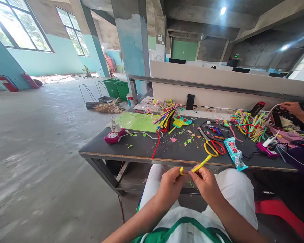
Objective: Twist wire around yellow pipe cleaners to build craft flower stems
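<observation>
Over my lap, both hands pinch a yellow pipe cleaner point(201, 164). My left hand point(170, 188) grips its curled left end. My right hand point(206, 183) holds it a little further along, and the free end sticks up to the right toward the table edge. Both hands are closed on it, just in front of the dark worktable point(142, 148).
On the table lie yellow and red scissors point(214, 147), a blue packet point(234, 153), a green sheet point(136, 121), heaps of coloured pipe cleaners point(250, 125), a pink glue gun point(114, 135) and a red pipe cleaner point(156, 144). Another person's hand point(292, 108) works at the right.
</observation>
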`<state>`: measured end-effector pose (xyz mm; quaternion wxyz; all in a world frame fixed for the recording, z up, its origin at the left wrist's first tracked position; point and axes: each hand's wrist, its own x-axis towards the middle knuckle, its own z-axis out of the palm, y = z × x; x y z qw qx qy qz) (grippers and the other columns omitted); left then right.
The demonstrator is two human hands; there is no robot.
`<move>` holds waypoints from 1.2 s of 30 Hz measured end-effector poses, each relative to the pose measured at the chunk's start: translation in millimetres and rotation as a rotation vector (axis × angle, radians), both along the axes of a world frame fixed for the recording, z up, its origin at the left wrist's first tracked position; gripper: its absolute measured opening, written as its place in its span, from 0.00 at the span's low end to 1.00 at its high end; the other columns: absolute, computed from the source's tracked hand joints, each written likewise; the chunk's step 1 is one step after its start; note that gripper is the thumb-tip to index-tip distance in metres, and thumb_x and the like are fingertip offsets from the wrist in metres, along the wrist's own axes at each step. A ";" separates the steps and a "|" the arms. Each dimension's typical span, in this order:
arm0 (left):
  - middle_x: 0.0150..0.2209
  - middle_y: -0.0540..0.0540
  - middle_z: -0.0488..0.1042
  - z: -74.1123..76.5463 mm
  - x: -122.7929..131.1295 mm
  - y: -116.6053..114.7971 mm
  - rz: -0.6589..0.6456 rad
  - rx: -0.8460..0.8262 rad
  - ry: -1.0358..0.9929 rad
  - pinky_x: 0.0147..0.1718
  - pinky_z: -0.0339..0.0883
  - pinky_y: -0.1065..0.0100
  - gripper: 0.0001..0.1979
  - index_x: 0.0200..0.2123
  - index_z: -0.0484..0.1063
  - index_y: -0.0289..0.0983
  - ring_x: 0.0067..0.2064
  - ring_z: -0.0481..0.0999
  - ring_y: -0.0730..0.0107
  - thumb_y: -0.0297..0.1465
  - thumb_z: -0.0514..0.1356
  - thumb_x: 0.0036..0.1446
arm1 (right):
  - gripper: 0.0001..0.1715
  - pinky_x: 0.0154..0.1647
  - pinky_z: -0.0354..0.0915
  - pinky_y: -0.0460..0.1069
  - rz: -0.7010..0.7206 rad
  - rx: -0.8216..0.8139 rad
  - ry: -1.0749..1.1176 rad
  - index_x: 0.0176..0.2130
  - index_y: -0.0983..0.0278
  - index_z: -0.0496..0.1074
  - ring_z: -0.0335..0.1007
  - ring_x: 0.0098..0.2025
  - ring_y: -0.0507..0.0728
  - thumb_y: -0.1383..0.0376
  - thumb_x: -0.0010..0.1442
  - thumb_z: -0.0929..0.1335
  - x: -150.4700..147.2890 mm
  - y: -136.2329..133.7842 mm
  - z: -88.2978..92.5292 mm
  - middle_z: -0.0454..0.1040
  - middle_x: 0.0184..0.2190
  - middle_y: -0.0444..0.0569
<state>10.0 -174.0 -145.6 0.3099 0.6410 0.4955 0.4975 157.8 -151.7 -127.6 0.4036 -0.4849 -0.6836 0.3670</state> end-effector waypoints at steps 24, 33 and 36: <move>0.33 0.46 0.71 10.0 -13.7 -5.1 0.074 -0.086 -0.145 0.32 0.67 0.68 0.08 0.37 0.68 0.35 0.31 0.70 0.71 0.31 0.59 0.53 | 0.06 0.27 0.66 0.46 -0.047 0.039 -0.067 0.30 0.63 0.71 0.72 0.26 0.55 0.62 0.54 0.67 0.6 -2.3 5.6 0.75 0.23 0.46; 0.41 0.42 0.74 1.2 -4.2 -7.0 0.116 0.457 0.429 0.43 0.68 0.61 0.10 0.41 0.71 0.37 0.43 0.73 0.64 0.24 0.51 0.60 | 0.15 0.21 0.62 0.46 -0.080 -0.047 0.056 0.30 0.64 0.72 0.70 0.24 0.56 0.55 0.55 0.67 -4.9 1.0 -5.9 0.75 0.22 0.48; 0.39 0.42 0.75 -4.5 -4.2 -3.3 0.124 0.488 0.459 0.43 0.69 0.63 0.09 0.40 0.71 0.37 0.42 0.73 0.66 0.24 0.52 0.60 | 0.17 0.19 0.61 0.46 -0.045 -0.081 0.090 0.30 0.64 0.73 0.69 0.22 0.55 0.53 0.55 0.66 -5.8 1.1 -9.1 0.75 0.22 0.48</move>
